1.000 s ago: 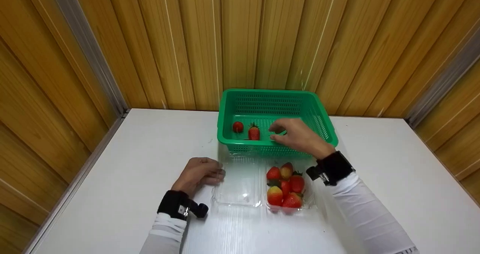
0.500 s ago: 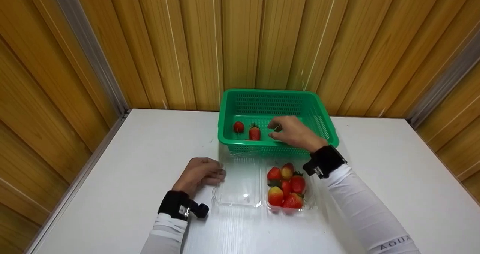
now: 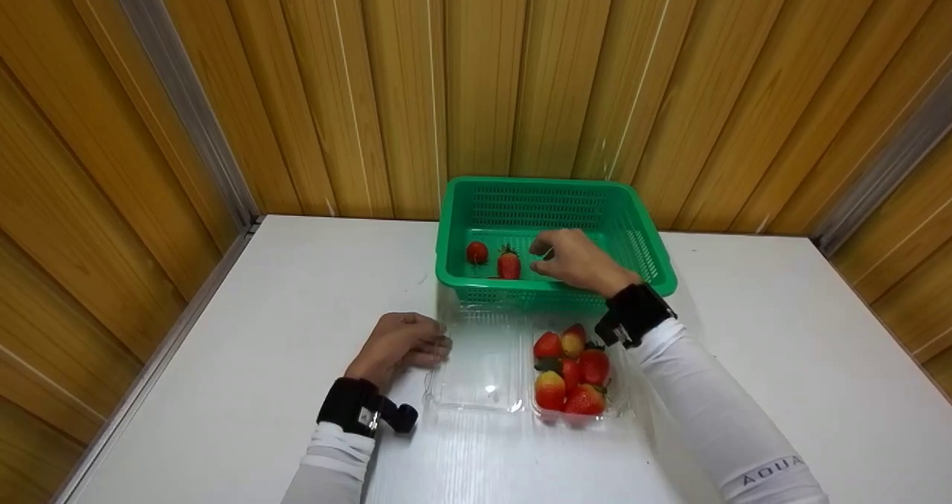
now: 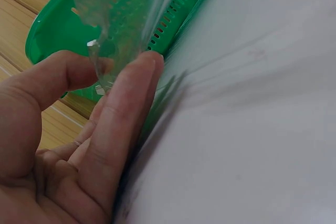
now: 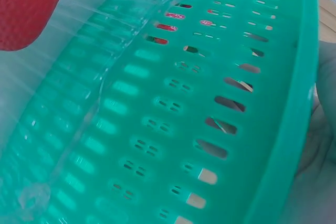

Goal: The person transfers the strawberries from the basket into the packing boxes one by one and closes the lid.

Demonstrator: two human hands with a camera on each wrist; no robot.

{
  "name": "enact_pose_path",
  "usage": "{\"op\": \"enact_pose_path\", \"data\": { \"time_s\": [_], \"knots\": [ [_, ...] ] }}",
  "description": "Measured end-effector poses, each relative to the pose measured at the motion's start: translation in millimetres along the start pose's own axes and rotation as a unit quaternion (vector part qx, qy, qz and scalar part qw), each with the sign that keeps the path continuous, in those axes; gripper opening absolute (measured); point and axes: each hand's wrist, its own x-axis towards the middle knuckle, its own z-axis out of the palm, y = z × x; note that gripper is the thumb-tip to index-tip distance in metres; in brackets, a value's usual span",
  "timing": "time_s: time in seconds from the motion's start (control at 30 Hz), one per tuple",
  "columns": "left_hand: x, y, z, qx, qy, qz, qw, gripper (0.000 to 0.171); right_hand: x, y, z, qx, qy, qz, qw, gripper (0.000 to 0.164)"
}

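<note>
My left hand (image 3: 401, 344) is at the left edge of a clear plastic clamshell box (image 3: 476, 396). In the left wrist view its thumb and a finger pinch the thin clear lid (image 4: 102, 30). The box's right half holds several strawberries (image 3: 586, 400), red and partly yellow. My right hand (image 3: 580, 262) reaches over the near rim into a green slotted basket (image 3: 632, 225). Its fingers are bent, with a gap to the thumb and nothing visible between them. Left of it lie an upright-looking strawberry (image 3: 509, 265) and a small round one (image 3: 477, 252); in the right wrist view the basket wall mostly hides this hand.
The basket stands on a white table (image 3: 335, 266) against a wood-patterned panel wall (image 3: 476, 80). The box lies directly in front of the basket, touching or nearly touching it. A metal rail (image 3: 178, 325) runs along the table's left edge.
My right hand has shifted slightly left and deeper over the basket, its forearm swinging left. My left hand keeps its place on the box. The head view has shifted slightly.
</note>
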Motion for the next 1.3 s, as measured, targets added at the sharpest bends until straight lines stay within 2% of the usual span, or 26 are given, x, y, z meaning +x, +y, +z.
{"op": "enact_pose_path", "data": {
  "time_s": [0.27, 0.6, 0.97, 1.3],
  "knots": [
    [-1.2, -0.4, 0.4, 0.005, 0.005, -0.004, 1.0, 0.026, 8.3, 0.8, 5.0, -0.004, -0.005, -0.01, 1.0, 0.03],
    [-0.8, -0.2, 0.4, 0.0, 0.005, -0.004, 1.0, 0.026, 16.5, -3.8, 13.1, 0.028, -0.032, -0.008, 0.999, 0.029],
    [-1.9, 0.0, 1.1, 0.001, -0.009, 0.007, 0.9999, 0.028, 23.7, -12.7, 20.6, 0.027, -0.045, 0.017, 0.998, 0.03],
    [-1.8, -0.3, -0.2, -0.003, -0.009, 0.005, 0.9999, 0.028, 32.4, -15.0, 22.0, 0.041, -0.079, 0.018, 0.996, 0.018]
  ]
}}
